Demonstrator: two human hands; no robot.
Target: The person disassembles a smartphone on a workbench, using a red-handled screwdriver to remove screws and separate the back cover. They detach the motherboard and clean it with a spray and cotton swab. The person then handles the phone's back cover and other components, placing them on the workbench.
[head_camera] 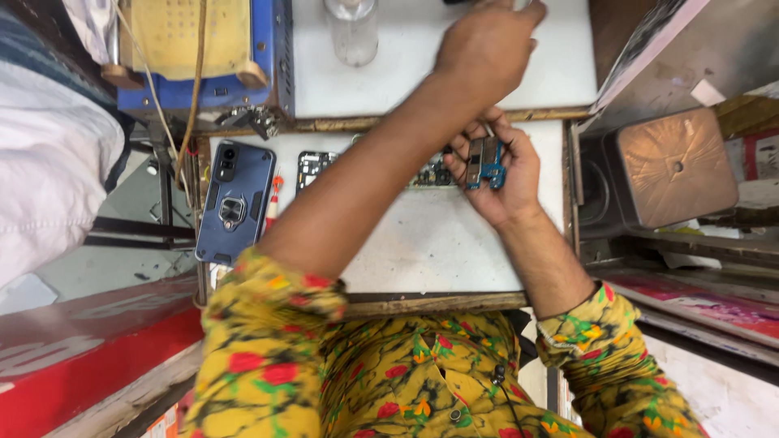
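Right hand [501,180] fingers grip small blue circuit board [487,162], held just above white desk [438,243]. Left hand [485,50] reaches to far edge, fingertips cut off, grip unclear. Best to hold board by edges, steady, clear of opened phone frame [312,166].

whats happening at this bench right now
A person in a yellow flowered shirt works at a white table. The right hand holds a small blue circuit board in its grip. The left hand reaches across to the far side of the bench, near a clear bottle. A phone in a blue case and an opened phone lie on the table.
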